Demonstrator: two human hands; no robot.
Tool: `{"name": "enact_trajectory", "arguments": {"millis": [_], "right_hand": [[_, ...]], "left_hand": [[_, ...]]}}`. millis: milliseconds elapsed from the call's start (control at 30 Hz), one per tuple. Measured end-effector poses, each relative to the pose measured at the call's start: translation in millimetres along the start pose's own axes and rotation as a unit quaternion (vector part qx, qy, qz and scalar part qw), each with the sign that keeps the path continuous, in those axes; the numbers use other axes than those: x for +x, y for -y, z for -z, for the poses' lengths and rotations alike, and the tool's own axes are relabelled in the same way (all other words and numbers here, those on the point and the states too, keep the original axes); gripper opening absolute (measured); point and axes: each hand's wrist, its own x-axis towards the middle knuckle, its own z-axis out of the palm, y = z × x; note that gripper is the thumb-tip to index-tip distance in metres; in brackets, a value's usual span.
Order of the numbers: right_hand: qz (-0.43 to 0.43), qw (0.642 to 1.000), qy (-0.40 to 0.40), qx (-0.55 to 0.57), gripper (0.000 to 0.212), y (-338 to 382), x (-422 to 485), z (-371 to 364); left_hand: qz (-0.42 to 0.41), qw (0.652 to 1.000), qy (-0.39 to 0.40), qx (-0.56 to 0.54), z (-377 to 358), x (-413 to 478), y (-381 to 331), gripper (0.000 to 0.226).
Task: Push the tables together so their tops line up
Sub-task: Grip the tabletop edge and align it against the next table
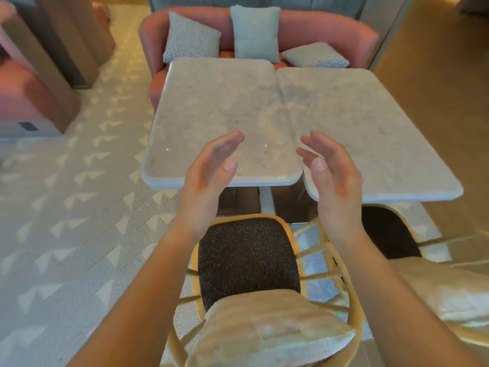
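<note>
Beige cushion [267,332] on the dark-seated wicker chair [248,258]; beyond it left hand [209,168] and right hand [330,170] hover open, gripping nothing. Pale stone left table [211,102] and right table [370,128] touch, but the right one juts nearer the chair, closest to the right hand, so I'd shove that back.

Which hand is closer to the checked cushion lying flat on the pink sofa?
Right. The checked cushion lies beyond the right hand; the left hand is farther left.

No text reads clearly. A faint mark on the near cushion [270,329] is too blurred to read.
</note>
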Motion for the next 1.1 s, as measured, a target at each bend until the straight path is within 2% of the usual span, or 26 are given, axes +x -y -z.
{"name": "enact_trajectory", "arguments": {"millis": [233,367,433,467,533,600,700,733,800,867,967,1100], "right_hand": [[-0.044,0.998,0.020,0.038,0.104,-86.7,30.5,11.4],[-0.109,0.992,0.018,0.061,0.086,-138.6,38.1,-8.3],[-0.160,0.983,0.002,0.092,0.071,-171.9,41.9,-24.6],[-0.192,0.975,-0.005,0.111,0.068,-193.1,45.2,-34.0],[-0.277,0.948,-0.016,0.155,0.066,-236.5,48.1,-49.4],[-0.368,0.909,-0.022,0.195,0.069,-279.1,47.1,-59.0],[-0.474,0.844,-0.044,0.246,0.072,-329.2,51.5,-63.1],[-0.490,0.825,-0.062,0.273,0.074,-336.5,55.8,-63.8],[-0.491,0.789,-0.112,0.351,0.079,-352.7,71.1,-65.3],[-0.477,0.759,-0.141,0.419,0.067,-361.6,86.1,-71.0],[-0.476,0.739,-0.147,0.452,0.046,-372.1,95.4,-85.2],[-0.463,0.727,-0.151,0.485,0.045,-381.5,101.5,-105.3]], "left_hand": [[0.053,0.994,-0.094,0.031,-27.7,5.8,76.2,0.062],[0.109,0.986,-0.130,0.000,-23.1,5.4,124.6,0.058],[0.139,0.981,-0.138,0.007,-17.6,6.3,155.9,0.046],[0.159,0.977,-0.144,0.014,-14.6,8.5,176.0,0.043],[0.220,0.962,-0.160,0.006,-10.4,13.0,218.9,0.056],[0.287,0.939,-0.187,-0.016,-7.8,21.3,259.4,0.075],[0.367,0.894,-0.239,-0.096,0.9,43.3,306.0,0.089],[0.374,0.879,-0.266,-0.130,6.0,50.3,313.4,0.090],[0.362,0.857,-0.312,-0.193,17.3,70.6,330.4,0.076],[0.328,0.842,-0.346,-0.252,28.5,93.1,341.7,0.055],[0.279,0.809,-0.395,-0.334,41.8,121.2,352.9,0.045],[0.239,0.794,-0.422,-0.366,53.6,135.2,364.3,0.046]]}}
